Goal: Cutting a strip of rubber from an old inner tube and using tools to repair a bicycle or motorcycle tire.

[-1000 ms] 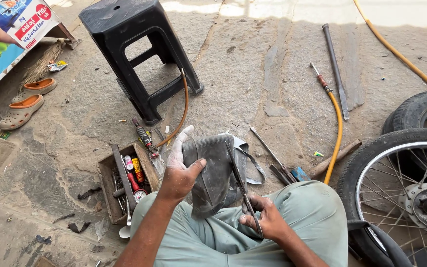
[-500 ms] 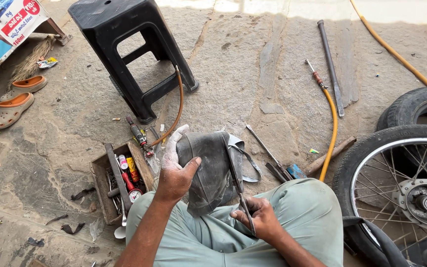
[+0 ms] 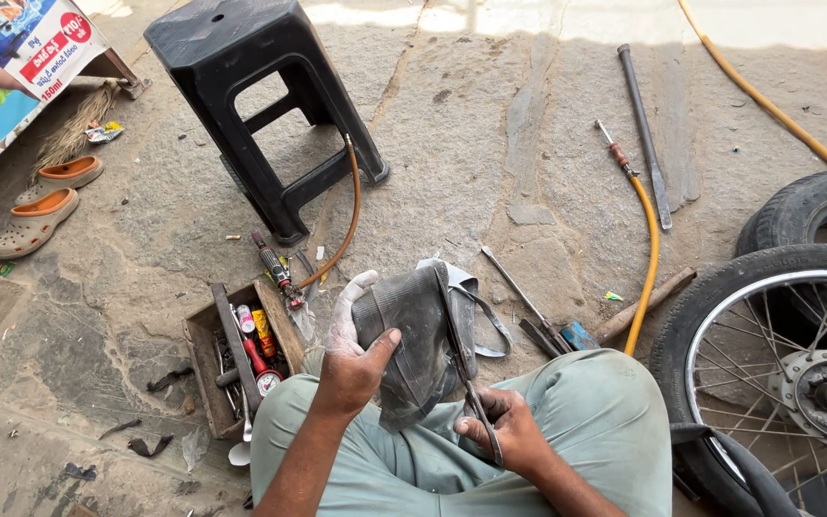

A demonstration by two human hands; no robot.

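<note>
While cut: one tube (image 3: 413, 335), two hands (image 3: 351, 369).

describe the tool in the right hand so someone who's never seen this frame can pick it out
Start at the black plastic stool at top, then drop to the seated person's lap, where the left hand holds a folded piece of dark rubber tube. The scissors run along the tube's right edge, handles in the right hand. Unlike the tools on the ground, they are the only ones held.
</note>
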